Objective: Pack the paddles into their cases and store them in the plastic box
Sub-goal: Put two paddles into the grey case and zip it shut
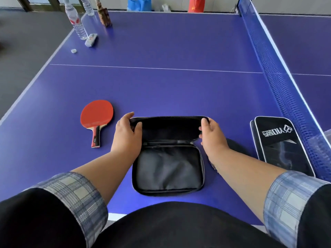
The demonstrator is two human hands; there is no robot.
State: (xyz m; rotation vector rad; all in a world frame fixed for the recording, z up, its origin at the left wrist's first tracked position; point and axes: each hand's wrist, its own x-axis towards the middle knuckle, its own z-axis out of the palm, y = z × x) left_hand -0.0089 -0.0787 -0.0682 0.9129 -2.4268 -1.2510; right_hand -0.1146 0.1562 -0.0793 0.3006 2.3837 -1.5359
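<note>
A black zip case (168, 169) lies unzipped on the blue table in front of me, its lid raised upright at the far side. My left hand (128, 133) grips the lid's left corner and my right hand (211, 134) grips its right corner. The grey lining of the lower half shows, and no paddle is visible in it. A red paddle (96, 116) with a red and black handle lies flat on the table to the left of the case. A second black case (282, 145) with white lettering lies closed at the right, beside the net.
The blue net (279, 76) runs along the right side. Two water bottles (77, 22), a brown bottle (104, 14), a small white pack (91, 39) and a bottle cap (73, 51) stand at the far left corner. No plastic box is in view.
</note>
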